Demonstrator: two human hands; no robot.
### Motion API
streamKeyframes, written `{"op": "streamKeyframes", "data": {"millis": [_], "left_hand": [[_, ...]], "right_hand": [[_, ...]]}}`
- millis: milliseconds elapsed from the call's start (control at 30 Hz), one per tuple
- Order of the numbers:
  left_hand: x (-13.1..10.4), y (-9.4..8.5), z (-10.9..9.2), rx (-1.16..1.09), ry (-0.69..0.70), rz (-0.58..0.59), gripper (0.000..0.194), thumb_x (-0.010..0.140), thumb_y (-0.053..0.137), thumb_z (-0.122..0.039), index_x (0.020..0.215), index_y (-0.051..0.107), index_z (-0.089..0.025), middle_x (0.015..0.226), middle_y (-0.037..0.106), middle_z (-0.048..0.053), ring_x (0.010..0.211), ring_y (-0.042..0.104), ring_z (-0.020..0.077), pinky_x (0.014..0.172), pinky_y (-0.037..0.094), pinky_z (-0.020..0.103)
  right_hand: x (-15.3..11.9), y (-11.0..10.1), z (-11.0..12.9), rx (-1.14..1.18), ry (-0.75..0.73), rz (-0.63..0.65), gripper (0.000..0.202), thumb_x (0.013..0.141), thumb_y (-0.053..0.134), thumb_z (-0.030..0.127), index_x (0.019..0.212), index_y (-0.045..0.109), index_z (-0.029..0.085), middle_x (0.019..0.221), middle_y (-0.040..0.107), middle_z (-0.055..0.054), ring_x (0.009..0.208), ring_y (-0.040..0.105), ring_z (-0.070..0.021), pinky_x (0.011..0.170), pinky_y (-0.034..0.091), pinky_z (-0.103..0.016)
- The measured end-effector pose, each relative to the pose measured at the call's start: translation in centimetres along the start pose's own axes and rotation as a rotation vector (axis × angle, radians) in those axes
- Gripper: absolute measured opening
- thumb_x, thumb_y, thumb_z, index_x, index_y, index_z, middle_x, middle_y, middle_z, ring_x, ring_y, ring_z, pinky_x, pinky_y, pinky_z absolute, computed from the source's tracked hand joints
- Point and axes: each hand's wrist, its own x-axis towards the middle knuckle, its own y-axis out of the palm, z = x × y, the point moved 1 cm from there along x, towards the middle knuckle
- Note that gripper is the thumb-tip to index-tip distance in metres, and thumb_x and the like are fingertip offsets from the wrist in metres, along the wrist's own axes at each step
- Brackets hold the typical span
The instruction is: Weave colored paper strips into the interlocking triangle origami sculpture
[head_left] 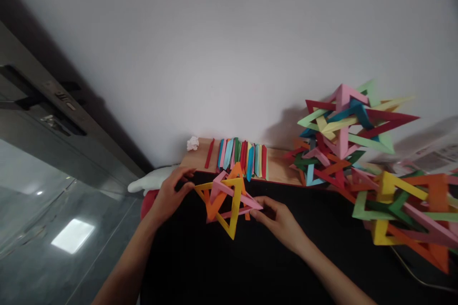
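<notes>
Hands (172,195) (279,221), two; held paper star (235,206), one.

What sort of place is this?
Likely a room in a home: a door with a handle, tiled floor, and a wood-toned surface holding folded paper strips.

The paper star (236,202) has interlocked open triangles in 3 colours: yellow, orange and pink. Tilted, it is held between the left hand (174,194), at 1 yellow tip, and the right hand (277,219), at 1 pink tip.
</notes>
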Motion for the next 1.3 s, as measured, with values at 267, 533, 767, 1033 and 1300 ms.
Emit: {"op": "streamKeyframes", "data": {"millis": [267,533,767,1033,1300], "left_hand": [[-3.2,0.2,-3.9,0.333,0.473,0.182,0.058,0.081,0.068,-0.027,0.133,0.045,-0.037,0.132,0.044,0.008,0.119,0.046,0.0268,0.098,0.045,0.046],[-2.1,0.5,-6.1,0.386,0.594,0.238,0.033,0.091,0.053,-0.02,0.12,0.059,-0.035,0.132,0.044,0.008,0.12,0.046,0.028,0.096,0.044,0.047],[-1.9,1.2,-5.5,0.188,0.564,0.277,0.031,0.09,0.053,-0.014,0.115,0.063,-0.03,0.139,0.037,0.009,0.113,0.052,0.0234,0.093,0.05,0.043],[-1.5,0.0,-6.0,0.02,0.357,0.19,0.035,0.076,0.074,-0.027,0.109,0.066,-0.027,0.137,0.046,0.009,0.118,0.051,0.0275,0.101,0.044,0.047],[0.5,-0.3,-6.0,-0.256,0.239,0.181,0.021,0.079,0.068,-0.027,0.099,0.071,-0.022,0.128,0.059,0.011,0.121,0.052,0.0286,0.102,0.042,0.046]], "right_hand": [[0.7,0.8,-1.2,0.153,0.057,-0.058,0.036,0.081,0.062,0.048,0.101,0.046,0.023,0.078,0.06,0.0,0.067,0.057,-0.0148,0.05,0.047,-0.023],[0.8,1.1,-0.1,0.06,-0.02,0.018,0.05,0.088,0.052,0.047,0.13,0.04,0.024,0.092,0.061,-0.003,0.071,0.059,-0.0155,0.05,0.049,-0.024],[0.6,0.9,1.2,-0.069,-0.04,-0.034,0.037,0.088,0.049,0.048,0.113,0.051,0.021,0.075,0.059,0.0,0.055,0.051,-0.0124,0.048,0.044,-0.023],[0.1,-1.2,6.2,-0.278,-0.087,-0.104,0.03,0.087,0.05,0.049,0.085,0.062,0.021,0.066,0.063,0.0,0.056,0.057,-0.015,0.05,0.04,-0.025],[1.1,-2.2,9.9,-0.25,0.017,-0.045,0.037,0.082,0.055,0.052,0.063,0.062,0.021,0.045,0.055,0.002,0.038,0.047,-0.0111,0.039,0.033,-0.023]]}}
